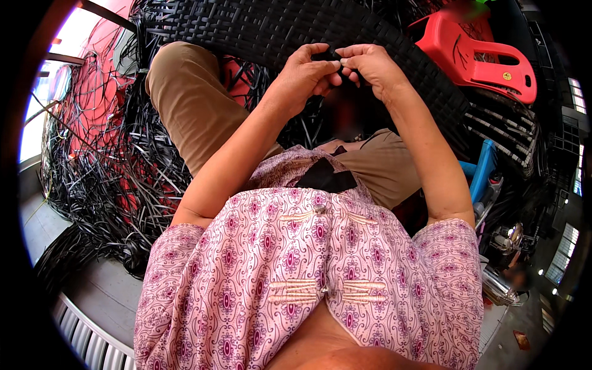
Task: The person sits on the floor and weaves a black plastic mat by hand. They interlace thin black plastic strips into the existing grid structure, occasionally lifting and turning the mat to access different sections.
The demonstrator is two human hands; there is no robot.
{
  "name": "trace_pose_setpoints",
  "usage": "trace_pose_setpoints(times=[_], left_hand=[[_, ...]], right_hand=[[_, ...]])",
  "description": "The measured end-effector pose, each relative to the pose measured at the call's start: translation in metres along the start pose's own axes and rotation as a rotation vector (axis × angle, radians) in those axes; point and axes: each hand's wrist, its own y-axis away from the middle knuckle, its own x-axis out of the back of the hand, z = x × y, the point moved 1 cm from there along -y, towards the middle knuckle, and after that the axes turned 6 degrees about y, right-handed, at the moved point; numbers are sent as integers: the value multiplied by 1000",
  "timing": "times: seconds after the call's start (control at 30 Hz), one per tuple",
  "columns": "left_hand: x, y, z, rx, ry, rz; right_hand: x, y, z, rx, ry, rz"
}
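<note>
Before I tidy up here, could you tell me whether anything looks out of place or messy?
Yes: loose black strips lie in a tangled heap on the person's left, spilling over the floor. A red plastic chair lies tipped beyond the woven panel.

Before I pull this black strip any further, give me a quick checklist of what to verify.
1. Left hand pinching the black strip: ok.
2. Right hand pinching it too, fingertips meeting the left's: ok.
3. Strip lies against the woven black panel: ok.
4. Which gap in the weave it enters: cannot tell, fingers hide it.
5. Loose black strips piled on the left, apart from both hands: ok.
6. Red plastic chair clear of the right hand: ok.
</note>
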Motion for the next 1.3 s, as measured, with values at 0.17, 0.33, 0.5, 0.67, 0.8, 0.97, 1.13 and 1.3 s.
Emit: trace_pose_setpoints(times=[0.17, 0.33, 0.5, 0.67, 0.8, 0.97, 1.13, 1.3], left_hand=[[-3, -2, -3, -22, -31, 15], [-6, -2, 1, -32, -40, 43], [-4, -7, 0, -43, -41, 67], [0, -11, 7, -77, -229, 135], [7, -21, 4, -307, -626, 230], [1, -24, 4, -706, -1272, 336], [1, -29, 1, -744, -1290, 268], [8, -33, 5, -634, -1004, 218]], right_hand=[[-9, 1, 4, 38, 47, 93], [-15, -1, 7, 139, 238, 184], [-27, 13, 1, 322, 669, 411], [-33, 22, -4, 372, 903, 476], [-31, 19, -3, 422, 838, 501], [-31, 16, 1, 429, 798, 504], [-30, 15, 5, 479, 835, 507], [-27, 25, -1, 498, 875, 514]])
